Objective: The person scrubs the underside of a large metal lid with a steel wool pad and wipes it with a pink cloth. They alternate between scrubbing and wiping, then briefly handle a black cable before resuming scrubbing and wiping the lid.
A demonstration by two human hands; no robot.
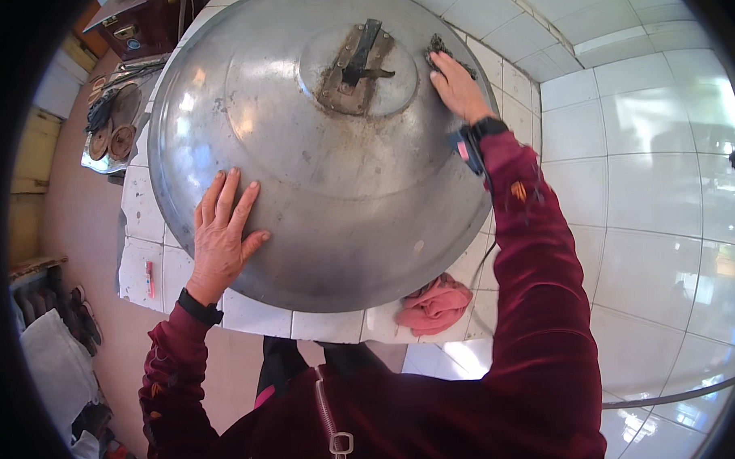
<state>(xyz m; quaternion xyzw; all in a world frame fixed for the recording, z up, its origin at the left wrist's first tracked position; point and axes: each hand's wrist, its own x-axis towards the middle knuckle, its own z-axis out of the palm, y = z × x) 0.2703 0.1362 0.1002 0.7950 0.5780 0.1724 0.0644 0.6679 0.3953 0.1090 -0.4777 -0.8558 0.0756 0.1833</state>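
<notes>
A large, domed metal lid (303, 240) takes up most of the white tiled counter (144, 209). Near its top is a dark handle (363, 60) fixed to a stained, riveted plate. My left hand (220, 239) lies flat on the lid's near left part, fingers spread, holding nothing. At the far right of the lid, my right hand (462, 89) presses a dark, wiry scouring pad (438, 44) onto the metal. The pad shows past the fingertips and beside the hand; the rest is hidden under the fingers. A strapped device with a cable sits on my right wrist.
A crumpled pink cloth (436, 305) lies at the counter's front edge, and a small red pen-like item (149, 279) at its left. Round brown discs (123, 142) and a maroon box (134, 26) stand beyond on the left. A tiled wall (649, 187) bounds the right side.
</notes>
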